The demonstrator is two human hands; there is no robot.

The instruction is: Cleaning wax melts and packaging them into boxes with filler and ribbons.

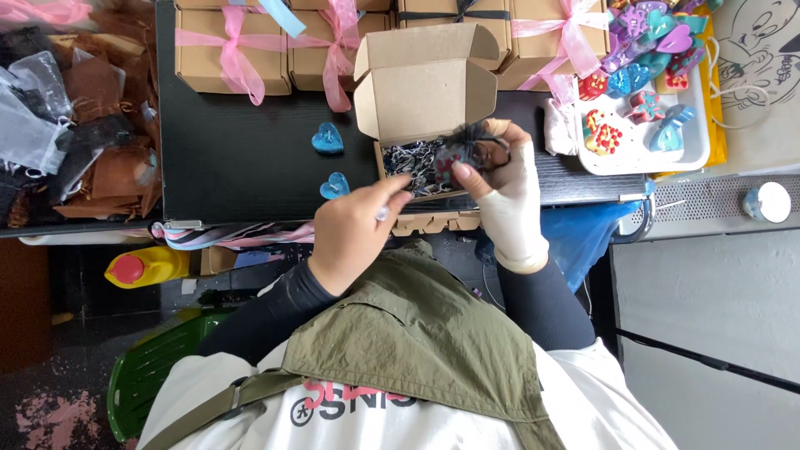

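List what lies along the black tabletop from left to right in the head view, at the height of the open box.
Pile of organza pouches → two blue heart pieces → open cardboard box → small dark mesh pouch in the right hand → white tray of coloured pieces.

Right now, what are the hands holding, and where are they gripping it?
The right hand pinches a small dark mesh pouch at its gathered top, over the open cardboard box. Whether the left hand holds anything cannot be told.

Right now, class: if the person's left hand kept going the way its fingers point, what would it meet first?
Probably the small dark mesh pouch in the right hand, over the open cardboard box; depth is uncertain.
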